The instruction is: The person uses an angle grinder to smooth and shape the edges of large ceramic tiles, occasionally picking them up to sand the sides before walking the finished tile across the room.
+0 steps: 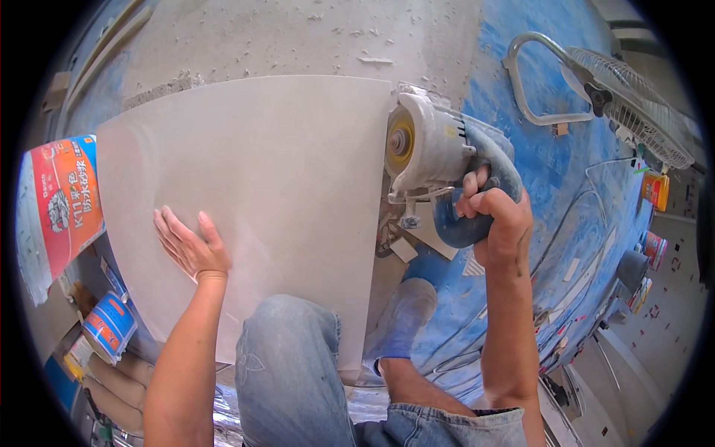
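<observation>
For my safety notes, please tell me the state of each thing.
Pale tile: lying flat
Left hand: open, palm down on tile
Power cutter: held at tile's right edge; running or stopped unclear
Right hand: closed, holding cutter
Fan: caged; spinning or still unclear
Large bucket: lidded or open unclear

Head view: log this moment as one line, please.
left hand: flat on pale slab | right hand: gripping disc cutter by its handle, at slab's right edge | fan: upper right

A bucket (63, 212) is left of the panel (275, 171), a power saw (436, 149) at its right edge, a fan (642, 112) farther right.
</observation>
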`<state>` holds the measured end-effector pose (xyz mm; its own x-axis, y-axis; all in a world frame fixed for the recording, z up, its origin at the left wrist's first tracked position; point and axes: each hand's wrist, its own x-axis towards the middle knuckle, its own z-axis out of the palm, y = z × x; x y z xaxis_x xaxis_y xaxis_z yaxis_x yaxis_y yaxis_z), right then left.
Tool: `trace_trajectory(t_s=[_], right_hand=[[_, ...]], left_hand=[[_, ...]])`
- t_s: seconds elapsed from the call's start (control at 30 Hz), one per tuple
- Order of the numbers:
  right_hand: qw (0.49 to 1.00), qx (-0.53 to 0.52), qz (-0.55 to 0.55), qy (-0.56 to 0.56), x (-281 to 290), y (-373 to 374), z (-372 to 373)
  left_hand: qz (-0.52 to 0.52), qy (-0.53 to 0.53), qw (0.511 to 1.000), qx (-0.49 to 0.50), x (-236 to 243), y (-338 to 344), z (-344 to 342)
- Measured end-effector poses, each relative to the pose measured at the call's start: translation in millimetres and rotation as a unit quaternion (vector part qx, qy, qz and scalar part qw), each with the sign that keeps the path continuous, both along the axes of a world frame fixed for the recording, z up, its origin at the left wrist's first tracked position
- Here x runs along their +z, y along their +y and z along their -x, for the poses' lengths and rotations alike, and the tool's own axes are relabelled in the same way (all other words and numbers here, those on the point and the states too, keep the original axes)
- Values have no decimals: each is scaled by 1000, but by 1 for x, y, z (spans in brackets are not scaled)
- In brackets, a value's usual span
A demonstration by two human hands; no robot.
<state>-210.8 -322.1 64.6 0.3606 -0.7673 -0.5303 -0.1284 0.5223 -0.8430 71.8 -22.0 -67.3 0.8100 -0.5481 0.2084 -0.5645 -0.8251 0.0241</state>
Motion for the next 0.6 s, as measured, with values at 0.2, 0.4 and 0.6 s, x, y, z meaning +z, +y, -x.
trace_trajectory(t_s=[0.2, 0.4, 0.6], right_hand=[[1000, -16, 8, 4, 0, 4, -1], [999, -30, 12, 12, 1, 8, -2], [1000, -31, 0, 0, 4, 8, 2]], left_hand=[[-1, -3, 1000, -3, 0, 0, 0], [-2, 0, 1000, 1, -2, 1, 0], [-1, -8, 1000, -1, 0, -1, 0]])
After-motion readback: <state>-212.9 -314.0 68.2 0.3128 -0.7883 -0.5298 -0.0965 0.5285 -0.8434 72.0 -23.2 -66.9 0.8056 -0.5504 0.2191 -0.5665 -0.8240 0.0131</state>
